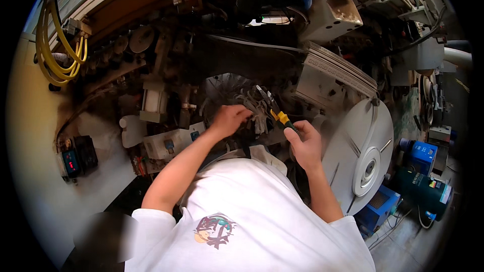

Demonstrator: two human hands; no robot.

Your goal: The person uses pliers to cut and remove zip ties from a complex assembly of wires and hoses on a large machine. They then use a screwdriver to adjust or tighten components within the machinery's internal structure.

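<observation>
My right hand point(306, 145) is wrapped round the dark handles of a pair of pliers point(281, 117) with yellow on the grips. The metal jaws point up and to the left, and they look spread apart. Below and left of the jaws hangs a tangle of pale grey strips point(259, 117) inside the machine. At the left side of that tangle is my left hand point(229, 121), its fingers curled and drawn together. Whatever lies between those fingertips is too small to make out.
A big pale disc point(370, 166) stands close to my right forearm. Left of my left arm are a white housing point(169, 143) and a small box with a red display point(70, 162). A ribbed metal block point(335, 73) is beyond my right hand. Yellow hoses point(65, 65) hang far left.
</observation>
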